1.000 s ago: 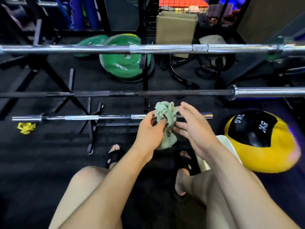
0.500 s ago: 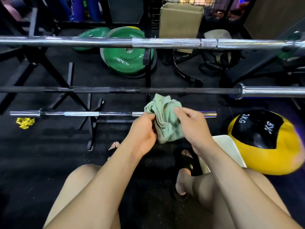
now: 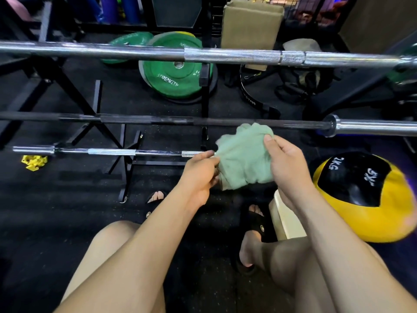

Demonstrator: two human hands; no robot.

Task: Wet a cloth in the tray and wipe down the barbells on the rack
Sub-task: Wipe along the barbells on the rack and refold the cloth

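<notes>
We hold the green cloth (image 3: 244, 163) between both hands above our sandalled feet: our left hand (image 3: 199, 172) pinches its left edge with curled fingers (image 3: 212, 154), and our right hand (image 3: 287, 164) grips its right side, thumb pressed on top. The white tray (image 3: 287, 220) sits just below the right wrist, beside the yellow medicine ball (image 3: 363, 197). Beyond the cloth lie the short barbell (image 3: 112, 152), then the dark barbell (image 3: 126, 119), then the top silver barbell (image 3: 232, 55).

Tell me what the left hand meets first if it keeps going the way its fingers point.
The green cloth: the left hand already pinches its left edge, fingers pointing up and right. Beyond the cloth lies the low barbell, though depth is unclear.
</notes>
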